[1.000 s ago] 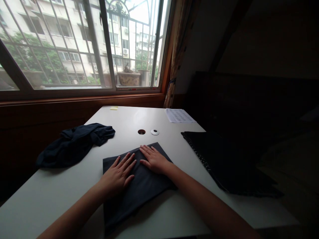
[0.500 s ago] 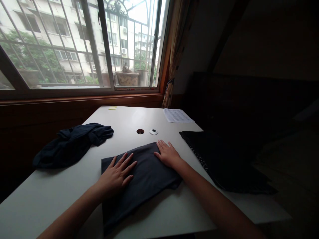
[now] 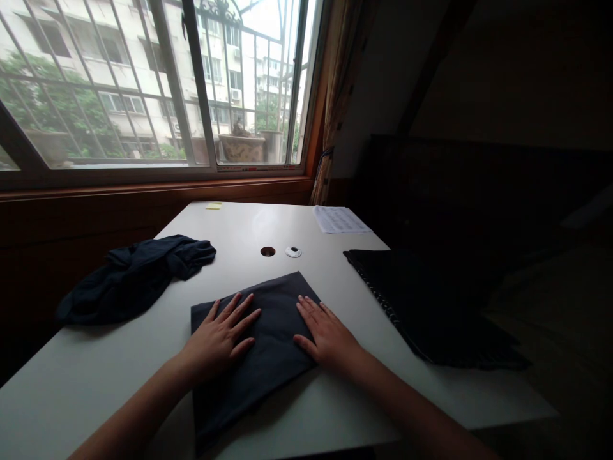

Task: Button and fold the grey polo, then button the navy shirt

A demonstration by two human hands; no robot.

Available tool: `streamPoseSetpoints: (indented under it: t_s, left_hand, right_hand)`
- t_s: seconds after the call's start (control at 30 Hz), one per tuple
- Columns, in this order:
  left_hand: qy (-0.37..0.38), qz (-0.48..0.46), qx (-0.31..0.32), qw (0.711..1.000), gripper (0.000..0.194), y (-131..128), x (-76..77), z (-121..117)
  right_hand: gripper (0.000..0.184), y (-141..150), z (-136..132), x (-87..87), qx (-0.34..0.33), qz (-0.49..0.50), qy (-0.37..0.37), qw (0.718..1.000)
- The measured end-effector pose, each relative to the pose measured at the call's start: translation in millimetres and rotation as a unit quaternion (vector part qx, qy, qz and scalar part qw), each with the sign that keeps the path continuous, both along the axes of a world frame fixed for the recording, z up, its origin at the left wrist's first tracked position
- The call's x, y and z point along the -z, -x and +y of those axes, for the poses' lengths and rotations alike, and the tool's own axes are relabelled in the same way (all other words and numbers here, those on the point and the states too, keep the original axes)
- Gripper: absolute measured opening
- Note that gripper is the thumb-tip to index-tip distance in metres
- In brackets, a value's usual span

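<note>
A dark blue-grey piece of folded cloth [image 3: 268,345] lies flat on the white table [image 3: 119,377] in front of me. My left hand [image 3: 221,332] rests palm down on its left part, fingers spread. On the right side of the cloth my right hand [image 3: 325,332] lies flat too, its thumb apart from the other fingers. Neither hand grips the fabric. The cloth's right edge is partly hidden under my right hand.
A crumpled dark blue garment [image 3: 138,278] lies at the left table edge. Dark folded fabric [image 3: 431,306] covers the right edge. Farther back are a round cable hole [image 3: 267,252], its white cover [image 3: 293,252], printed paper [image 3: 340,220] and a yellow note [image 3: 213,206].
My right hand has moved down toward me from the cloth's far edge, baring its far right corner. The cloth's right part looks folded in. My left hand has stayed nearly still.
</note>
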State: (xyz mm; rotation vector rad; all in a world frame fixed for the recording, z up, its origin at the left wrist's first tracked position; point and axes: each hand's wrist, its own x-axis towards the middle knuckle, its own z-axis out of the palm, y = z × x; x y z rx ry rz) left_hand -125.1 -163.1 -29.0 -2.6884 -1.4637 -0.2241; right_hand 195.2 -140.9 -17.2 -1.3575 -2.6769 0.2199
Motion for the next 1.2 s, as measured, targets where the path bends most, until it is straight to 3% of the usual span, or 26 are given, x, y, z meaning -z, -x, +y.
streamPoseSetpoints:
  t_s: [0.17, 0.33, 0.47, 0.57, 0.77, 1.0, 1.2]
  left_hand:
    - [0.0, -0.001, 0.002, 1.0, 0.061, 2, -2.1, 0]
    - [0.027, 0.001, 0.02, 0.999, 0.064, 6, -7.9, 6]
    - [0.024, 0.001, 0.055, 0.998, 0.06, -13, -13.5, 18]
    - [0.043, 0.009, 0.092, 0.995, 0.061, -40, -15.7, 37]
    - [0.081, 0.017, 0.086, 0.993, 0.065, -84, -14.3, 90]
    - [0.119, 0.018, 0.049, 0.991, 0.064, -98, -9.1, 136]
    - [0.104, 0.012, -0.002, 0.995, 0.061, -103, -12.5, 158]
  right_hand:
    - [0.074, -22, -7, 3.6, 0.023, 0.005, 0.003, 1.0]
    - [0.073, -23, -9, 4.2, 0.027, 0.01, 0.001, 1.0]
    - [0.073, -22, -9, 2.1, 0.026, 0.011, -0.002, 1.0]
    - [0.072, -22, -9, 2.5, 0.028, 0.012, -0.006, 1.0]
    - [0.07, -24, -11, 5.5, 0.026, 0.02, -0.016, 0.999]
    - [0.07, -26, -12, 7.5, 0.027, 0.028, -0.015, 0.999]
    - [0.068, -28, -13, 8.2, 0.03, 0.032, -0.015, 0.999]
